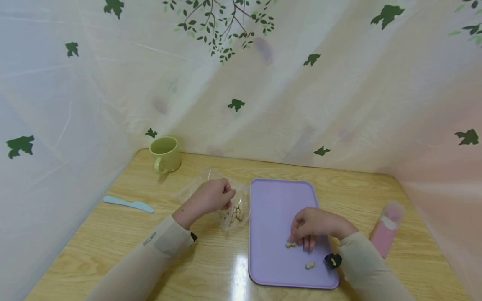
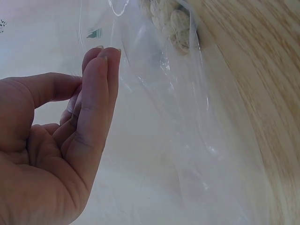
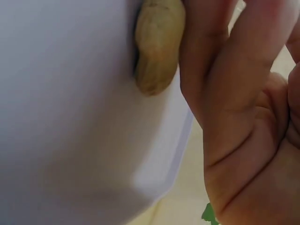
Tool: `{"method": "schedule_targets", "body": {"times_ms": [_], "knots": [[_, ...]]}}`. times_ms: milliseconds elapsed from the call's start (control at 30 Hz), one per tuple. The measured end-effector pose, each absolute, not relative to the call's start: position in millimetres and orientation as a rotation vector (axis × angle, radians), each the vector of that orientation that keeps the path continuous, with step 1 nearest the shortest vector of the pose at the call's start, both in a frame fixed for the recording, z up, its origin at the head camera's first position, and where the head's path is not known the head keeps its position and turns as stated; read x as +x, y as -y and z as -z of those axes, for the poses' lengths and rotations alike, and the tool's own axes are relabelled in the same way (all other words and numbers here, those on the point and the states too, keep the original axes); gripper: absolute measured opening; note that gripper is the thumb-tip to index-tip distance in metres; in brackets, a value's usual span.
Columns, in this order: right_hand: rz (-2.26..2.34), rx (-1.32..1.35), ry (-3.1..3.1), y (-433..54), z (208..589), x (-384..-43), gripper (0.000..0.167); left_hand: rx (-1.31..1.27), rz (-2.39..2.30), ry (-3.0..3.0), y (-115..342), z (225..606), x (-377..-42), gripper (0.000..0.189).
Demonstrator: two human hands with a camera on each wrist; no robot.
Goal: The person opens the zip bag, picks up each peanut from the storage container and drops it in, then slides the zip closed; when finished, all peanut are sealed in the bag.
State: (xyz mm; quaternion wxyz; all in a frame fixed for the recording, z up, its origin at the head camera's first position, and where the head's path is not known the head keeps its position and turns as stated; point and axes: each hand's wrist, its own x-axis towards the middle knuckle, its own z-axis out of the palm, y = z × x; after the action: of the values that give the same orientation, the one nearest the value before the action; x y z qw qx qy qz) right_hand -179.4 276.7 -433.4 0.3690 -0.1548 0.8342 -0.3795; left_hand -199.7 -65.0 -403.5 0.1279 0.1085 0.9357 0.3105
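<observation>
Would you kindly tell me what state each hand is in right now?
Left hand: in a pinch over the bag; whether it grips it cannot be told.
Right hand: down at a peanut; whether it holds it cannot be told.

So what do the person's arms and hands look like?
The left sleeve and right sleeve are long and light beige. Dark lettering, too small to read, runs along the left one near the cuff. A small black piece shows near each wrist, left and right. The left hand and right hand wear no gloves.
</observation>
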Motion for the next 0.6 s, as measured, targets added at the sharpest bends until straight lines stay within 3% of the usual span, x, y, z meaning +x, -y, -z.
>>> {"method": "schedule_targets", "body": {"times_ms": [200,600], "knots": [[0.860,-0.433,-2.174,-268.6,431.4,-175.5,0.027,0.320,-0.901,-2.723,64.8,404.1,-200.2,0.022],[0.807,-0.461,-2.188,-253.7,429.3,-166.7,0.024,0.303,-0.919,-2.708,65.1,404.4,-200.8,0.022]]}}
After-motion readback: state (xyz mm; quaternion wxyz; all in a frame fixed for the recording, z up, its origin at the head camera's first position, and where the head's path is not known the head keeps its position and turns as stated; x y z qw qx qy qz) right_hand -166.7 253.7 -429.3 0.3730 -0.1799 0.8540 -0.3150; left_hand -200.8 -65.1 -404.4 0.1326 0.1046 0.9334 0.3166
